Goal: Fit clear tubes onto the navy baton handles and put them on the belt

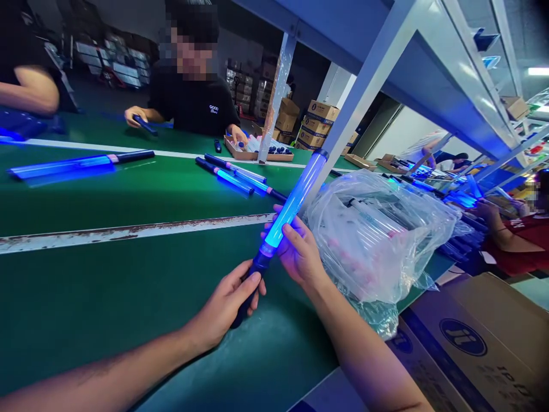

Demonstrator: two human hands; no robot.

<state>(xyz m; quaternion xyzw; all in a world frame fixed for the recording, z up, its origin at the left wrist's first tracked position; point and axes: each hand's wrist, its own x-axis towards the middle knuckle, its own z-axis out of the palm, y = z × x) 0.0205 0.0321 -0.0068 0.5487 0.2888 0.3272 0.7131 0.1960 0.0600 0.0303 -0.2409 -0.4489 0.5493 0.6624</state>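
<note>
A light stick [295, 194] glows blue, tilted up and away to the right over the green table. Its clear tube has a dark cap at the far end and a dark handle below. My left hand [240, 289] is closed around the handle. Higher up, my right hand [300, 246] grips the lower part of the lit tube, thumb on the near side and fingers behind. Right of that hand lies a clear plastic bag [381, 229] full of clear tubes with pinkish ends.
More lit sticks [231, 177] lie on the green work surface [107, 303] beyond a worn white strip [141, 229]. A slanted metal post [364, 74] rises near the bag. Across stands a co-worker [193, 103] holding a dark handle; a carton [472, 343] is at lower right.
</note>
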